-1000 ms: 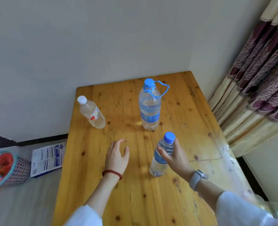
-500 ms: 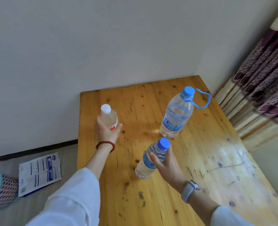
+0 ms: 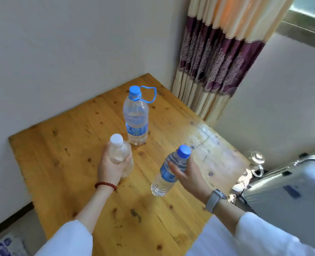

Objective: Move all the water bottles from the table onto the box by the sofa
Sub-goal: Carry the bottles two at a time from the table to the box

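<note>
1. Two white sleeves are entering from the bottom edge of the frame, left arm at lower left, right arm at lower right, both forearms reaching up and inward over the wooden desk.
2. The right wrist is wearing a grey watch. Above it, the right hand is wrapping its fingers around the small blue-capped bottle, which is tilting with its cap toward the upper right and its base hanging clear of the desk at centre frame.
3. The left wrist is carrying a red bead bracelet. The left hand is closing around the white-capped bottle, palm behind it, thumb across the front, cap pointing up; whether its base is touching the desk I cannot tell.
4. Just beyond the left hand, the large blue-capped bottle is standing upright on the desk, untouched, its blue carry loop sticking out to the right.
5. A silver suitcase is lying at the right edge, beside the desk.
6. A cream and purple curtain is hanging in the upper right.
</note>
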The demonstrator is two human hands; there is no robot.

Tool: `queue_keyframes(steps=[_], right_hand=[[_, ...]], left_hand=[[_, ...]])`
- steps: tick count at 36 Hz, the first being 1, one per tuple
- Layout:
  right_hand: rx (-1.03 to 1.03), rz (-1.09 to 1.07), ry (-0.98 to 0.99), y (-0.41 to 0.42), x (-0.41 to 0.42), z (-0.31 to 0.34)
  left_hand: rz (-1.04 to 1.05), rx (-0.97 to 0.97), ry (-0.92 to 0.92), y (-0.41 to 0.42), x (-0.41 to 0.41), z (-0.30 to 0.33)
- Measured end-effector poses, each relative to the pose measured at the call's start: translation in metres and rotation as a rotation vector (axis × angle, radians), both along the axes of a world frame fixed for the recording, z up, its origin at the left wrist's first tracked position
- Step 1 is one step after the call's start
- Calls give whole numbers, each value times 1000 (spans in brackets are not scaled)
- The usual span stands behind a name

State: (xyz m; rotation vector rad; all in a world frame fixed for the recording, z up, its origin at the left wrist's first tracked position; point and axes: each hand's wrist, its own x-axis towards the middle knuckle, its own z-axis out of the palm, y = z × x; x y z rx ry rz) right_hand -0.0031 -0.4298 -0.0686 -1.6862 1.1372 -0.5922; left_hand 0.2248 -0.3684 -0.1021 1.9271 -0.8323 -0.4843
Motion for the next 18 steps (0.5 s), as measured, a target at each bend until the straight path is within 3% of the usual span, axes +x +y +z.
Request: queue_keyframes(steps=[10,14,18], right_hand=[[-89,-502,30,65,-225,28],[-84,-759,23,133,-345,32],[-61,-1016,-12,222,-463,38]], left_hand=[[-793,22,-37,-19,-250,40],[-1052,-5,-87,1,-379,53],[-1257,-25,-26,46,-514,63]])
